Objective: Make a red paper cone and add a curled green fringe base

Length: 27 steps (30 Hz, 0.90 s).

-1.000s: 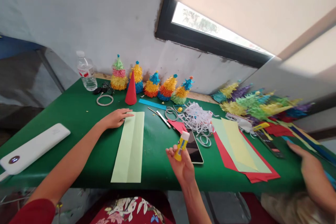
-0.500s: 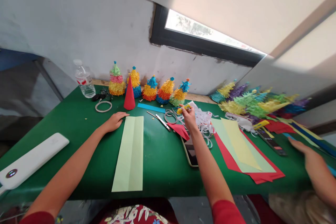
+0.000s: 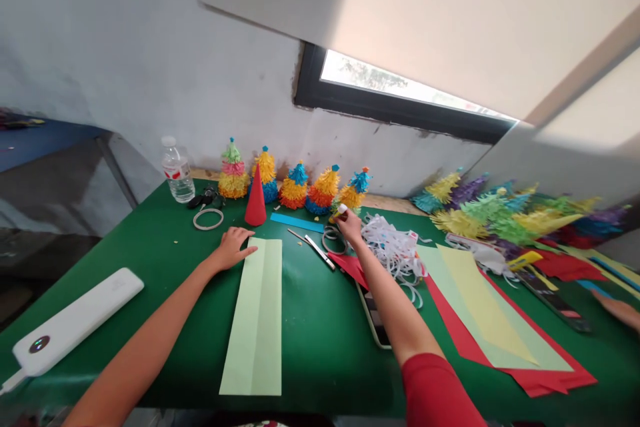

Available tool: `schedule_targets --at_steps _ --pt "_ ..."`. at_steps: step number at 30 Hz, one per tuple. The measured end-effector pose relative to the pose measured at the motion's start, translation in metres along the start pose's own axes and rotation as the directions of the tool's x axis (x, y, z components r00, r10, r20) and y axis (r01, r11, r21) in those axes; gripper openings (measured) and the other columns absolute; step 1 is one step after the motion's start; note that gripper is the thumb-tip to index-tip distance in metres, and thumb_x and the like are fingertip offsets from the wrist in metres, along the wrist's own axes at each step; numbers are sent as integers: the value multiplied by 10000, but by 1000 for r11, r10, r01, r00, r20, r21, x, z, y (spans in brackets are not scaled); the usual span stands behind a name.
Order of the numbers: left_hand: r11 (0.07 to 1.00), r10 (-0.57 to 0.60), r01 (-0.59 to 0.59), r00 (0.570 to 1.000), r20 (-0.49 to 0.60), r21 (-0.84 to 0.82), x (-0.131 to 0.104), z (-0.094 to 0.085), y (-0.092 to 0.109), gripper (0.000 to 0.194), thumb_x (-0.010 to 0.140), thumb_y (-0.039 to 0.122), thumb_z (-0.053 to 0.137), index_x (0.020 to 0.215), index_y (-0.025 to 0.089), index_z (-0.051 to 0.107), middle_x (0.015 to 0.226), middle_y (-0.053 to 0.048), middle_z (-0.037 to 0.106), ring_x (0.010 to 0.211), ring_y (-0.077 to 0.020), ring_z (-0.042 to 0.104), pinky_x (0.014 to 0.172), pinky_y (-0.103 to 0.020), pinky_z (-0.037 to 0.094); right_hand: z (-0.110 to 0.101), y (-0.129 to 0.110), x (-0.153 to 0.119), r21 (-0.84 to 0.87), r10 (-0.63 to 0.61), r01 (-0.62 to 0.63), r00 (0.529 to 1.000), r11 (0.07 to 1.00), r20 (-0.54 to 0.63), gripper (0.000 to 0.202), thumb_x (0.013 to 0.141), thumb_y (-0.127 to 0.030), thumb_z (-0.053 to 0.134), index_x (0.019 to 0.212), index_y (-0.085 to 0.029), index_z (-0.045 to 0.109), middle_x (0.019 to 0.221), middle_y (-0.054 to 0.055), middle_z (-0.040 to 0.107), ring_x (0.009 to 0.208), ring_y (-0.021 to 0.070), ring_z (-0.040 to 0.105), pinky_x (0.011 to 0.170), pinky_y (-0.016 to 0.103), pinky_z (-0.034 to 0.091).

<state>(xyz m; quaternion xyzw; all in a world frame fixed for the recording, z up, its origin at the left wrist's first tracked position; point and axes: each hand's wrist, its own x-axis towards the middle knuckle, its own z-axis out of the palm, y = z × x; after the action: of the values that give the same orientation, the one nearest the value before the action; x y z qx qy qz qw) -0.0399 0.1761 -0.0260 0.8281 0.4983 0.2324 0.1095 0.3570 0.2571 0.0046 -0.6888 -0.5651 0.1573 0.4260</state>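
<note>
My left hand (image 3: 232, 250) lies at the top left corner of a creased light green paper strip (image 3: 257, 320), fingers apart, thumb by its edge. In my right hand (image 3: 349, 225) is a small yellow stick with a white end, like a glue stick (image 3: 342, 209); my fingers cover much of it. Just below that hand are grey tape rings (image 3: 331, 240), a red paper piece (image 3: 350, 268) and closed scissors or a similar slim metal tool (image 3: 320, 252). A red paper cone (image 3: 256, 201) stands beyond my left hand. Between the hands lies a blue paper strip (image 3: 297, 222).
Fringed paper trees (image 3: 295, 190) line the wall, with more (image 3: 480, 203) at right. White paper shreds (image 3: 390, 240), a phone (image 3: 375, 320) and coloured sheets (image 3: 480, 307) lie rightward. A bottle (image 3: 177, 173) and power bank (image 3: 80, 317) are left. Another person's hand (image 3: 617, 310) is far right.
My right hand has moved slightly left with the stick, its white end now showing upward. My left hand's thumb has spread toward the green paper. The view has shifted; the other person's hand shows less.
</note>
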Motion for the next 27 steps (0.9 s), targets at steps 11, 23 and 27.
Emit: schedule_targets --at_steps 11,23,27 --pt "999 -7 5 999 50 44 -2 -1 6 479 907 481 417 1268 180 507 1209 -124 538 1109 -304 443 903 -471 385 1 -27 -5 -256 4 0 1000 967 14 189 688 -138 615 872 -101 644 883 148 702 844 239 627 773 315 444" --pt "999 41 -41 999 24 -21 1 8 -5 498 828 49 337 1179 258 621 1072 -88 605 1003 -252 487 841 -421 413 -13 -147 -312 -43 -615 677 692 735 378 797 612 -609 734 1266 -205 524 1166 149 590 1086 340 514 955 506 414" --pt "995 100 -100 995 30 -18 -1 3 -2 336 878 142 399 1079 223 656 1066 -94 586 1034 -248 495 855 -412 409 26 -146 -372 -179 -645 721 684 670 341 614 754 -386 678 1310 -188 508 1162 138 599 1116 314 519 961 454 422"
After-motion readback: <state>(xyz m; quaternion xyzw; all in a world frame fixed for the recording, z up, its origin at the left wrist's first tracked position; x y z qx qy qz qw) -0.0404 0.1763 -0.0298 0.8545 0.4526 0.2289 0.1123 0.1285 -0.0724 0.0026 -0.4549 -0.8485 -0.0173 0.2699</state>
